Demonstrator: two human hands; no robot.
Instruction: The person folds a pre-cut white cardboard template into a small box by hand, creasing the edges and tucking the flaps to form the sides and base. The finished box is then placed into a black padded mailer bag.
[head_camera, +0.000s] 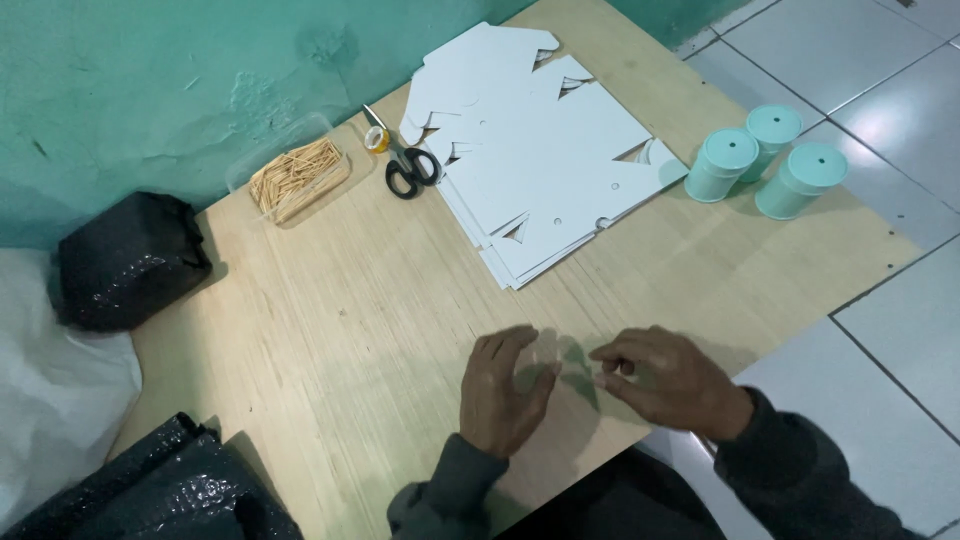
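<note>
Both of my hands hover low over the near edge of a pale wooden board. My right hand has thumb and fingertips pinched on a small, thin clear piece that is hard to make out. My left hand is curled a little to the left, fingers bent toward the same spot. Whether it touches the clear piece cannot be told. A faint greenish shadow lies on the board between the two hands.
A stack of white die-cut card sheets lies at the far side. Beside it are black-handled scissors, a small yellow tape roll and a clear box of wooden sticks. Three mint cylinders stand at the right. Black plastic bags sit at the left.
</note>
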